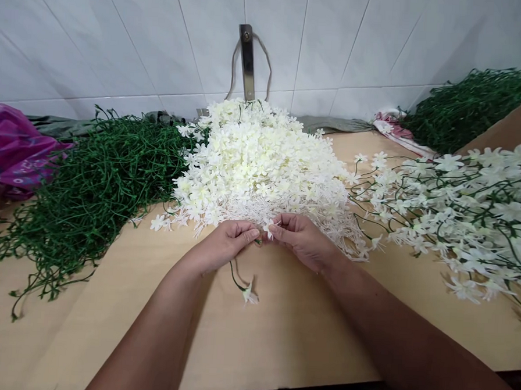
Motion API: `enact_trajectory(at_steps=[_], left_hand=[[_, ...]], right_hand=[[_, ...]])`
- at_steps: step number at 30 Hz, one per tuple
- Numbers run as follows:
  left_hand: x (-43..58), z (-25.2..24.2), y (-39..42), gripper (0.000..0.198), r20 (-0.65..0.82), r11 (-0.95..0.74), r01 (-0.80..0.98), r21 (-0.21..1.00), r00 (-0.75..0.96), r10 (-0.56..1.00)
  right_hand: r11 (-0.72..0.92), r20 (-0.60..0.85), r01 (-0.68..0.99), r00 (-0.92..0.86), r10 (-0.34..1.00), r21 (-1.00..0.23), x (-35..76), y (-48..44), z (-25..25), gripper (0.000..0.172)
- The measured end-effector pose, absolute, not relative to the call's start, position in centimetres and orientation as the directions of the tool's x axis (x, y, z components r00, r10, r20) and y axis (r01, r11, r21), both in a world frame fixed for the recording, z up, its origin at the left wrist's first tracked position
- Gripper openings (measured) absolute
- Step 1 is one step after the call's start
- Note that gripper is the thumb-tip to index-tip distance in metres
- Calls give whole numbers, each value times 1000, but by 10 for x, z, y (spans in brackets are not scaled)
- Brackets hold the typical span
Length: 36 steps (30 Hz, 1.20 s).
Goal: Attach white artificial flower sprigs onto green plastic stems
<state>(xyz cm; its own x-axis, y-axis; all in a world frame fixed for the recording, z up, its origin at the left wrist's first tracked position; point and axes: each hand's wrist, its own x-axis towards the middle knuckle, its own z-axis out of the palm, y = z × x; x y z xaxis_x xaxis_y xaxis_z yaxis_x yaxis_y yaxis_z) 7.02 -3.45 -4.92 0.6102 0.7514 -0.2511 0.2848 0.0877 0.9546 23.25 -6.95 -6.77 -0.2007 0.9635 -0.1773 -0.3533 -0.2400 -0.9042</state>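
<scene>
Meeting at the near edge of a heap of small white plastic blossoms (257, 160) on the pale wooden worktop (306, 325). Left hand (229, 243) curled, pinching a thin green plastic stem (235, 275), its one flower dangling below. Right hand (304, 239) pinching a single white blossom (267, 229) between fingertips. Likely featherlight and springy, petals easily crumpled; best nipped at the base.

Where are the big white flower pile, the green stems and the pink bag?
white flower pile (253, 160), head view, middle of the heap.
green stems (99, 186), head view, thick of the left pile.
pink bag (9, 153), head view, its crumpled side.
</scene>
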Motion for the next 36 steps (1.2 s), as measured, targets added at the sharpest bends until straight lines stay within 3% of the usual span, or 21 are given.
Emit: enact_trajectory(at_steps=[7, 17, 26, 36], left_hand=[[66, -58, -32, 16, -190, 96, 189, 977, 575, 796], [67, -57, -33, 21, -166, 47, 224, 973, 549, 819], [67, -53, -37, 28, -185, 13, 264, 965, 641, 744], [67, -51, -38, 28, -197, 13, 279, 960, 645, 739]], right_hand=[[-290, -217, -402, -219, 951, -869, 232, -68, -69, 27], [-350, -244, -457, -277, 930, -817, 235, -69, -59, 27], [-346, -245, -470, -263, 933, -812, 232, -69, -58, 27], [-370, -271, -410, -279, 921, -834, 235, -69, -59, 32]])
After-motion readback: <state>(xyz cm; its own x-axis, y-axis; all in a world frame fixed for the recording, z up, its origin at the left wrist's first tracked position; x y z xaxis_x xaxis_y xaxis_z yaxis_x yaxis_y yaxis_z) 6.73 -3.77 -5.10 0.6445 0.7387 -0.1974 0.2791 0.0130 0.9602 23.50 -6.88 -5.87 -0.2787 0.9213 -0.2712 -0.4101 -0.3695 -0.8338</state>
